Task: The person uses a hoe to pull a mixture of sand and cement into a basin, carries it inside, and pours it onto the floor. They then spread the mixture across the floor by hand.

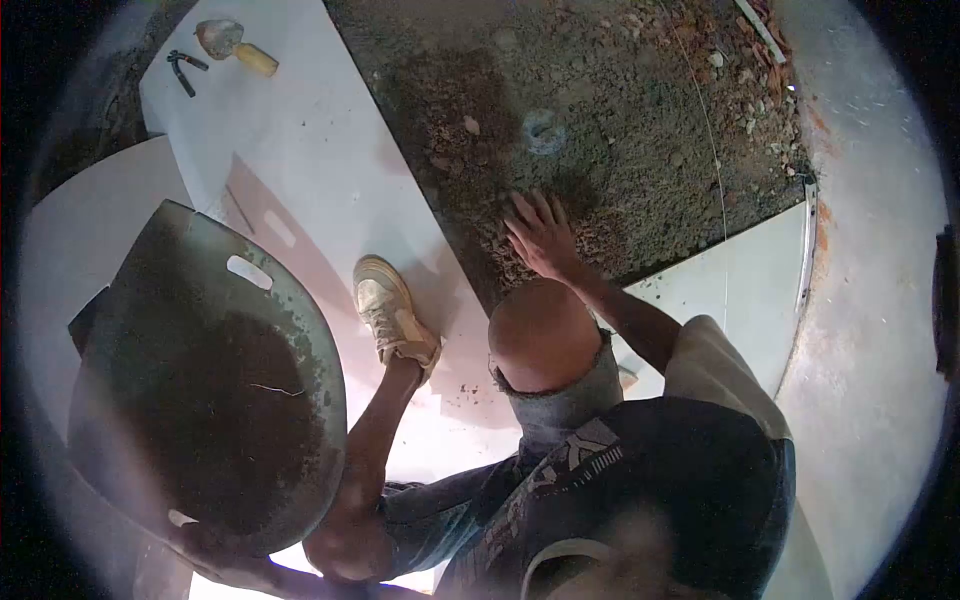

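Note:
My right hand (541, 237) lies with spread fingers on the dark, damp soil or mortar bed (620, 130), beside the edge of a white tile. At the lower left, my left hand (222, 560) grips the rim of a large dark basin (190, 400) near its lower handle slot; its fingers are partly hidden. The basin has another cut-out handle near its top, a speckled grey rim and a dark inside. A thin pale strand lies in it.
Large white tiles (310, 130) cover the left floor, carrying a trowel (256, 59) with a yellow handle and pliers (186, 72). A string (712, 140) crosses the bed. My shod foot (388, 308) rests on a tile. A pale wall (880, 200) stands right.

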Motion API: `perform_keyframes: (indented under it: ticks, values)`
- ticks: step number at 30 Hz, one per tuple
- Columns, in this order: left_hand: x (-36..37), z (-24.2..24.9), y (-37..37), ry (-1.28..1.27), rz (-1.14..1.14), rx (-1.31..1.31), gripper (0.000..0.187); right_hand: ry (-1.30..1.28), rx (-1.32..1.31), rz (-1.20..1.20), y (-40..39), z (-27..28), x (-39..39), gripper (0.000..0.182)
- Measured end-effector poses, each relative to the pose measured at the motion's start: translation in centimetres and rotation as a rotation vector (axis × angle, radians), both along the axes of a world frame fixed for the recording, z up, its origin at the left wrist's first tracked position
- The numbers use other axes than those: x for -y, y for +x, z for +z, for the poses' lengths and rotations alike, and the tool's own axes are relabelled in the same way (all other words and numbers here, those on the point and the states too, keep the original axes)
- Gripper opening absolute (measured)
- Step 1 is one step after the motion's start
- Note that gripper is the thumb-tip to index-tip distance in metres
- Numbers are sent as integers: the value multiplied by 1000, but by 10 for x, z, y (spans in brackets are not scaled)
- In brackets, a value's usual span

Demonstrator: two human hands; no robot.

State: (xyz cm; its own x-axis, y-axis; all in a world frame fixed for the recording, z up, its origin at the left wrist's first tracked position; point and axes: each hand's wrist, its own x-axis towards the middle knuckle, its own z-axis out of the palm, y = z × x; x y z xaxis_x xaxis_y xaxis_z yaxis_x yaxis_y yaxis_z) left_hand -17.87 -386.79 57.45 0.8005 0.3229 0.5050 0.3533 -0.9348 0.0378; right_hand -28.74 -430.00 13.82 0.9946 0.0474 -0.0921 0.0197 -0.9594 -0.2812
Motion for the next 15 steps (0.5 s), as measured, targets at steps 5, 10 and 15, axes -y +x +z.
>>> perform_keyframes:
  ticks: [5,10,15]
  values:
    - [2,11,-2,-251,-89,93,56,169,-256,57,-54,-6,10,45]
    - [14,7,-2,-427,-57,130,62,152,67,-417,-36,15,4,47]
    - [29,5,22,-381,-51,112,63,96,178,-491,-57,-22,-24,51]
